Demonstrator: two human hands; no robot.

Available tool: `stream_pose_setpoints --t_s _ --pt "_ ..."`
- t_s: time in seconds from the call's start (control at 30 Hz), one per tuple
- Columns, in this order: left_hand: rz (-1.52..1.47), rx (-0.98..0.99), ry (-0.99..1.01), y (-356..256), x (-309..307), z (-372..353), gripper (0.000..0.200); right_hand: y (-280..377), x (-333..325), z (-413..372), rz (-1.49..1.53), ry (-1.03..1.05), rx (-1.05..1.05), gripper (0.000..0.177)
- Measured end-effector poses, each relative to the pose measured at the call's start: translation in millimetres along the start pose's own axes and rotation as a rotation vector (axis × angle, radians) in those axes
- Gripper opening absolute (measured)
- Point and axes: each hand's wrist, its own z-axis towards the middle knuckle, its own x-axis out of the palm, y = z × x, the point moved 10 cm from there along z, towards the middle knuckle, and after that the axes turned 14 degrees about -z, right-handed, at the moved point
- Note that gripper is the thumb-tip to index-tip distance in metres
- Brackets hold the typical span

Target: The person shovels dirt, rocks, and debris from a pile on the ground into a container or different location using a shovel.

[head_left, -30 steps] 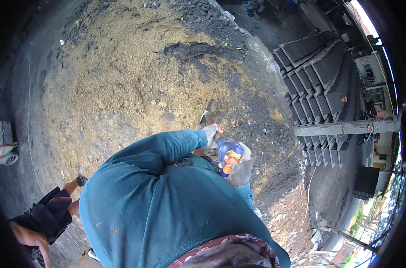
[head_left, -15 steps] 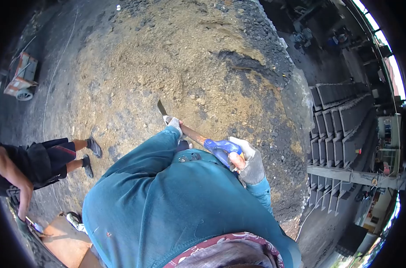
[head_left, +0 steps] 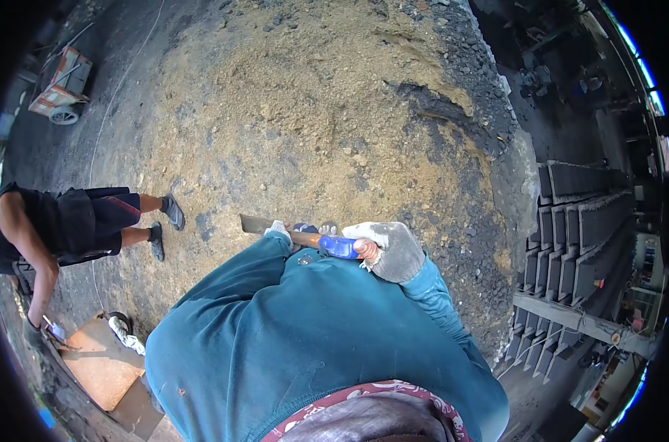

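A shovel [head_left: 305, 239] with a wooden shaft and a blue handle lies across the front of my body. My left hand [head_left: 278, 230], in a light glove, is closed round the shaft close to the blade, partly hidden by my sleeve. Wrapped round the grip end of the blue handle is my right hand [head_left: 395, 250], in a grey and white glove with bare fingertips showing. The metal blade [head_left: 255, 223] points left, above the tan, gritty ground [head_left: 275, 110]. The tips of my shoes show just beyond the shaft.
At the left a person [head_left: 91, 217] in dark clothes bends over, an arm reaching down beside an orange-brown board [head_left: 102, 365]. A wheeled cart [head_left: 63, 87] stands at the upper left. Rows of dark slabs [head_left: 581, 221] and a beam [head_left: 570, 313] line the right.
The shovel has drawn in toward my body and turned, so its blade lies lower and shows more of its face. Both hands stay on it. The surroundings have shifted slightly in view.
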Motion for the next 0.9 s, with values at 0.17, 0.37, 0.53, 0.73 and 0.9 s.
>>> stream_pose_setpoints --t_s 0.17,0.37,0.53,0.73,0.9 --pt "0.004 0.039 -0.006 6.1 -1.4 -11.2 0.034 -47.8 -9.2 -27.5 -0.05 -0.075 0.175 0.028" --pt "-0.032 0.031 0.271 14.4 76.6 32.3 0.022 -109.9 -70.2 -104.0 -0.234 -0.528 0.309 0.036" --pt "-0.04 0.165 0.465 57.6 175.8 -79.5 0.03 -248.7 -20.5 -227.3 0.785 -0.598 0.847 0.03" --pt "0.113 0.093 0.749 147.7 287.5 -150.8 0.021 -331.3 2.8 -344.2 1.107 -0.885 0.947 0.022" --pt "0.334 0.046 0.762 295.9 350.8 -209.3 0.036 -392.2 19.5 -413.1 1.166 -1.221 0.961 0.018"
